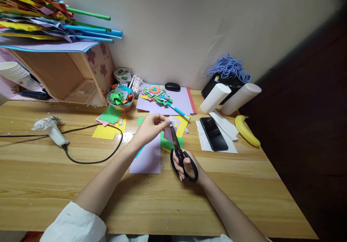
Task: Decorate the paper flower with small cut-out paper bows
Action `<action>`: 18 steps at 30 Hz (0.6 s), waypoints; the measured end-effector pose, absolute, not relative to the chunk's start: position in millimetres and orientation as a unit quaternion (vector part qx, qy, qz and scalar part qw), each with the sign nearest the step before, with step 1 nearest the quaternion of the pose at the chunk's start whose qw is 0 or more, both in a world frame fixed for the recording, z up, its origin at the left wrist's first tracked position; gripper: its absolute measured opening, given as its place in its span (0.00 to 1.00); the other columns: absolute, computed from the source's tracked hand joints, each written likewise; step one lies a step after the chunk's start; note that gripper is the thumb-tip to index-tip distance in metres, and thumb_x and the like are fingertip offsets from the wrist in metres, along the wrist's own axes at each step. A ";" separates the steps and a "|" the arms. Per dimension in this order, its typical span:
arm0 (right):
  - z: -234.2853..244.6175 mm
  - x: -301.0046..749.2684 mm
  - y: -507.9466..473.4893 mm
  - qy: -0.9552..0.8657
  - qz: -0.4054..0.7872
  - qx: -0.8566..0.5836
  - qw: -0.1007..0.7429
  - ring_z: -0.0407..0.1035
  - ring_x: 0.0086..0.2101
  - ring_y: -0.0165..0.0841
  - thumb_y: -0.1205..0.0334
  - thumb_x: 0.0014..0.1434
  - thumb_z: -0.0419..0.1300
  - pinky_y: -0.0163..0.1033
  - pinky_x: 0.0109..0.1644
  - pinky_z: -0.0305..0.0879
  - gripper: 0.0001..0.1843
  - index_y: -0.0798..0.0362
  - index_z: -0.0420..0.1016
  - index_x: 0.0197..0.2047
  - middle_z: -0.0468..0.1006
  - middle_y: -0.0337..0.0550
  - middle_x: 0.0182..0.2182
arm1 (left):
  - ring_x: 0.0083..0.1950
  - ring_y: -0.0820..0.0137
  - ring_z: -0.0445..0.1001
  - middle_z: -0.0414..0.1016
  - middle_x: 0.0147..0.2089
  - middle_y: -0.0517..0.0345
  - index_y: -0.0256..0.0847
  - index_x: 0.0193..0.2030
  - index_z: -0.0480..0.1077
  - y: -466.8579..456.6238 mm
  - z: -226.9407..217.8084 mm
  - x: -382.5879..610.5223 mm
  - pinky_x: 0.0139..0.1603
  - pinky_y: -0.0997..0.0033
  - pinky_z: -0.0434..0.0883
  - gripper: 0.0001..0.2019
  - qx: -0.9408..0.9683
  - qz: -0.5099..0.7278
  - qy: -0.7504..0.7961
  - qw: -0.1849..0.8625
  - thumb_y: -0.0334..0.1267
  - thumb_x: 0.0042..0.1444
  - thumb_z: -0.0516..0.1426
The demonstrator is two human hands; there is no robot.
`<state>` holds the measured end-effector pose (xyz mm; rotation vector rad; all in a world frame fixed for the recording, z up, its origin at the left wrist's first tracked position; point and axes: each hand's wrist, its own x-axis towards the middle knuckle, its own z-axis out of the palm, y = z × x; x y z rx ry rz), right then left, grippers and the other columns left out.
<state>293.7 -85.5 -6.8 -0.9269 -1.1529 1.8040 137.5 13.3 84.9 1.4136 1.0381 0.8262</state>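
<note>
My right hand is wrapped round the black handles of a pair of scissors, its blades pointing away from me. At the blade tips, my left hand pinches a tiny light-blue piece of paper. The blades look nearly closed, touching or just beside that piece. Beneath the hands lie a lilac sheet, a green paper and yellow paper with cut-outs. Behind them, a layered paper flower with a blue stem rests on a larger lilac sheet.
A glue gun with a looping black cable lies left, near stacked coloured paper and a tub of scraps. On the right are a phone, a banana and two white rolls. A wooden box stands back left.
</note>
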 end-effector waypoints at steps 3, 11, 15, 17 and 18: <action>-9.0 293.3 -86.8 -0.471 0.699 -0.362 0.398 0.54 0.10 0.21 0.25 0.36 0.51 0.28 0.12 0.57 0.36 0.53 0.58 0.27 0.59 0.28 0.13 | 0.26 0.76 0.66 0.71 0.26 0.58 0.34 0.26 0.67 12.8 85.9 138.8 0.28 0.76 0.63 0.08 0.599 0.351 0.449 0.563 0.39 0.46 0.58; -17.9 291.0 -85.3 -0.471 0.696 -0.337 0.425 0.55 0.11 0.22 0.24 0.36 0.49 0.31 0.14 0.61 0.37 0.53 0.58 0.28 0.60 0.28 0.13 | 0.29 0.73 0.69 0.73 0.28 0.56 0.35 0.27 0.69 11.1 82.1 141.1 0.30 0.74 0.66 0.08 0.614 0.335 0.449 0.556 0.38 0.47 0.57; -17.5 291.0 -84.9 -0.466 0.704 -0.331 0.423 0.55 0.11 0.22 0.24 0.36 0.49 0.30 0.14 0.61 0.37 0.53 0.57 0.27 0.60 0.28 0.13 | 0.30 0.72 0.70 0.74 0.28 0.55 0.35 0.27 0.69 8.7 82.8 143.1 0.32 0.74 0.66 0.07 0.616 0.326 0.448 0.560 0.38 0.47 0.57; -17.4 291.0 -84.7 -0.464 0.703 -0.334 0.423 0.55 0.10 0.22 0.24 0.35 0.49 0.31 0.14 0.61 0.37 0.53 0.57 0.27 0.60 0.28 0.13 | 0.31 0.72 0.71 0.74 0.28 0.56 0.35 0.26 0.69 8.2 82.7 143.8 0.32 0.74 0.66 0.07 0.617 0.324 0.443 0.564 0.38 0.47 0.57; -17.5 291.0 -84.6 -0.462 0.701 -0.335 0.426 0.55 0.10 0.23 0.24 0.35 0.49 0.31 0.14 0.61 0.37 0.52 0.57 0.27 0.60 0.28 0.12 | 0.31 0.71 0.72 0.74 0.27 0.56 0.35 0.26 0.69 8.1 82.4 144.0 0.32 0.74 0.66 0.07 0.618 0.323 0.440 0.566 0.38 0.48 0.57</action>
